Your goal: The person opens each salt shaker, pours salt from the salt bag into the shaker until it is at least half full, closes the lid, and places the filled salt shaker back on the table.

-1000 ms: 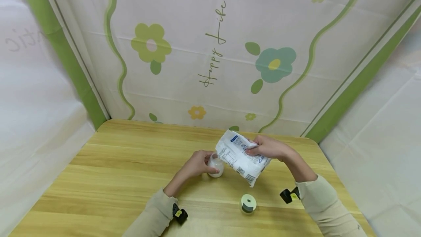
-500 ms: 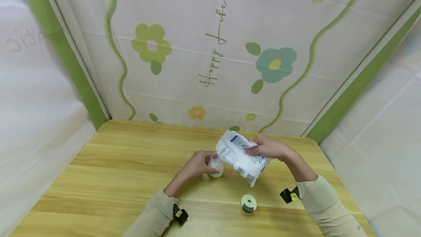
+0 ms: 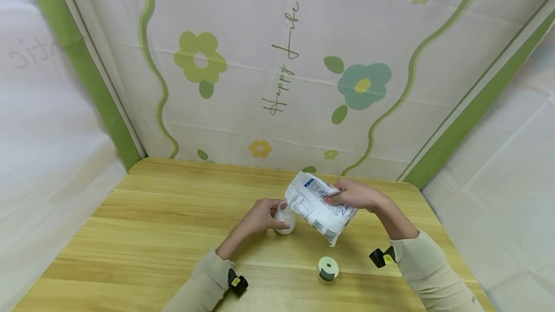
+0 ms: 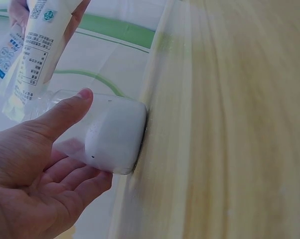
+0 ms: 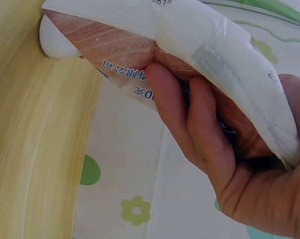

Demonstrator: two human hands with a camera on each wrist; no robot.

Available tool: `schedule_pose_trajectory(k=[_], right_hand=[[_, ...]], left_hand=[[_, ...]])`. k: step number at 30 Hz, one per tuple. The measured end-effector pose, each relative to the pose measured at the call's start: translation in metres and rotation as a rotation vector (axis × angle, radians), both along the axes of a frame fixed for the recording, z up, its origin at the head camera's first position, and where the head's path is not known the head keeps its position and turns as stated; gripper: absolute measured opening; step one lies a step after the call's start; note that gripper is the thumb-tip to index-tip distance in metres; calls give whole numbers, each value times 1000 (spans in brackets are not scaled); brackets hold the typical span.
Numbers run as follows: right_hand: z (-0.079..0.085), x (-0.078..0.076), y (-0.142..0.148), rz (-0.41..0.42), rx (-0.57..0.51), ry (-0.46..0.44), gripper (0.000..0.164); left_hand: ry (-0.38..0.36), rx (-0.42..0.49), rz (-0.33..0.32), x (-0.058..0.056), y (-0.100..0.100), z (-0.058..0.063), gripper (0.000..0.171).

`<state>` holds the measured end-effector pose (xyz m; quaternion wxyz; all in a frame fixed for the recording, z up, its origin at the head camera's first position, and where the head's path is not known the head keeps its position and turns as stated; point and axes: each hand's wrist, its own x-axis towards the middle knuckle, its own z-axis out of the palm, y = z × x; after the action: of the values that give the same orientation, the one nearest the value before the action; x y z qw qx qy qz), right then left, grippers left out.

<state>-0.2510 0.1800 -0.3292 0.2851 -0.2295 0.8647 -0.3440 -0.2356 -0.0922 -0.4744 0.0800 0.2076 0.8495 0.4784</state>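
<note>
In the head view my left hand (image 3: 261, 216) grips a small clear jar (image 3: 284, 225) that stands upright on the wooden table. White contents (image 4: 117, 132) fill its lower part in the left wrist view, with thumb and fingers on opposite sides of the wall. My right hand (image 3: 354, 193) holds a white printed bag (image 3: 315, 208), tilted so its far left end lies at the jar's mouth. Part of the bag is see-through film in the right wrist view, fingers curled beneath it. The bag's end covers part of the jar's opening.
A round pale green lid-like piece (image 3: 327, 269) with a dark grey part lies on the table (image 3: 143, 235), nearer than the bag. A flowered curtain (image 3: 243, 110) rises behind the table's far edge, and white cloth hangs at both sides.
</note>
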Motion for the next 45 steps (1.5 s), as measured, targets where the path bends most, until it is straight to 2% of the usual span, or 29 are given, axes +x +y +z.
schedule_pose_trajectory(k=[8,21,45], right_hand=[[-1,1,1,2,6,19,23],[1,1,2,11,-19,-4,24],[3,3,0,4,-1,7,24]], left_hand=[[1,2,5,0,0,0,56],[11,-2,7,0,0,0,56],[-11,5,0,1,0,1,56]])
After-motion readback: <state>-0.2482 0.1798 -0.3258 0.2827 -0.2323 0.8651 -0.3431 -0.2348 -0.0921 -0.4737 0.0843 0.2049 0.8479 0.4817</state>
